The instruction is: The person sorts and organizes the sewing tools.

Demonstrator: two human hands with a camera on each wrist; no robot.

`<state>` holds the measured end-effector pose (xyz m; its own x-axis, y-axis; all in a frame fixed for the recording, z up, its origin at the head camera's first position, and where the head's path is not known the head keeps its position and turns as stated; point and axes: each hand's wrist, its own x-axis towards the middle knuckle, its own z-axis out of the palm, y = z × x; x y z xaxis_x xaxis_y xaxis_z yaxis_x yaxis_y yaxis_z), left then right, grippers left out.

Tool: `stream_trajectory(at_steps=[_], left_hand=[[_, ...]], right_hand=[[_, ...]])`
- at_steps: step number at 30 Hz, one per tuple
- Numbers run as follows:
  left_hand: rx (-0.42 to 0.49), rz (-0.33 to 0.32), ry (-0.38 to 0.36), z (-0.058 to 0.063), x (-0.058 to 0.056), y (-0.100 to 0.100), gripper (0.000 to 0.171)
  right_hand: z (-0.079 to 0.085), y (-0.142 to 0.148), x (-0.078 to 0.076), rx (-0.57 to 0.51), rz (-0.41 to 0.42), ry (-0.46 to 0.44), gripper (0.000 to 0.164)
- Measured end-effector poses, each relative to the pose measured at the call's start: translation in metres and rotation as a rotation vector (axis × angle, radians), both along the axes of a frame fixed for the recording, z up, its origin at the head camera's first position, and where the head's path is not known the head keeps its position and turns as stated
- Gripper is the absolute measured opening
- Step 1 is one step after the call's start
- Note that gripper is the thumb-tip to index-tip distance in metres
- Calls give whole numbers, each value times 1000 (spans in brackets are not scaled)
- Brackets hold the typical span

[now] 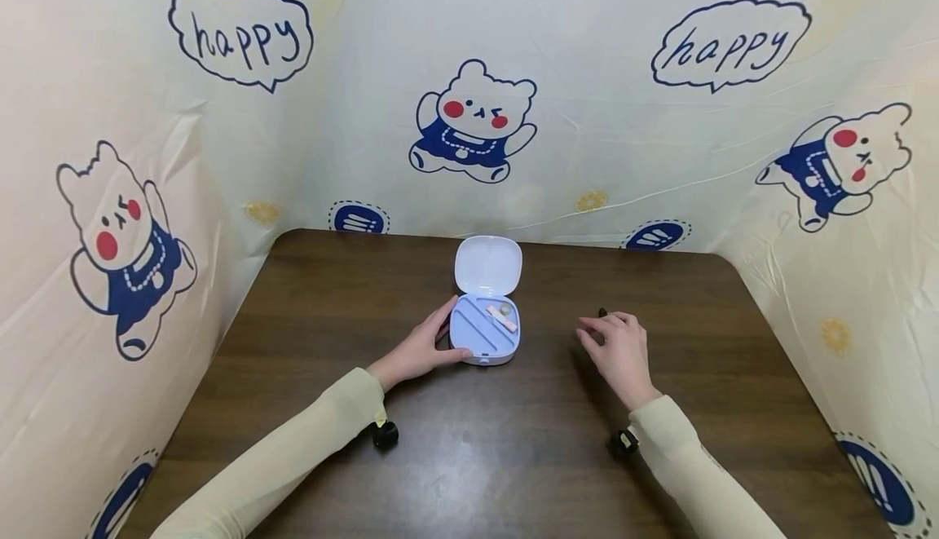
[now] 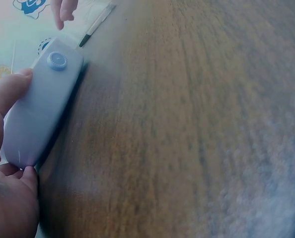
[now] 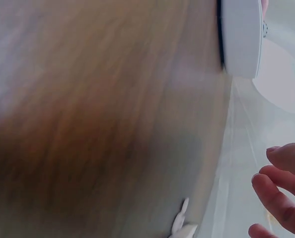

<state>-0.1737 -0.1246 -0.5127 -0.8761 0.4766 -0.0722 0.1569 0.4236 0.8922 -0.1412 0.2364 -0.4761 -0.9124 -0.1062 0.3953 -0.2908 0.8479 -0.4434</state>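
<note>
A light blue case [image 1: 469, 342] lies on the table with its lid [image 1: 488, 266] raised at the back. Inside, among diagonal ridges, are a small pink-and-white stick [image 1: 502, 319] and a little greyish round piece [image 1: 505, 309]. My left hand [image 1: 421, 347] holds the case's left side, thumb at the front corner and fingers behind; a round button [image 2: 57, 60] shows on the front wall. To the right, my right hand [image 1: 618, 351] hovers over the table with loosely bent fingers and nothing between them. Near it lies a slim, dark-tipped, pen-like object [image 2: 95, 26], mostly hidden in the head view.
The dark brown wooden table [image 1: 330, 302] is enclosed by a pale cloth [image 1: 587, 139] printed with bears and the word "happy". A black wrist device [image 1: 385, 435] hangs at the left cuff, another [image 1: 623, 443] at the right.
</note>
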Motion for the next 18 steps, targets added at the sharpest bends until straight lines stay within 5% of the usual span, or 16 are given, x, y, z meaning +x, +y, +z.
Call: stream_trajectory(at_steps=[11,18], left_hand=[[-14,7,-15,1,1,0,108],[7,1,-6,2,1,1,107]], right_hand=[[-4,29,12,2,-96,22,20],[-9,45,19,14,-172,-45,24]])
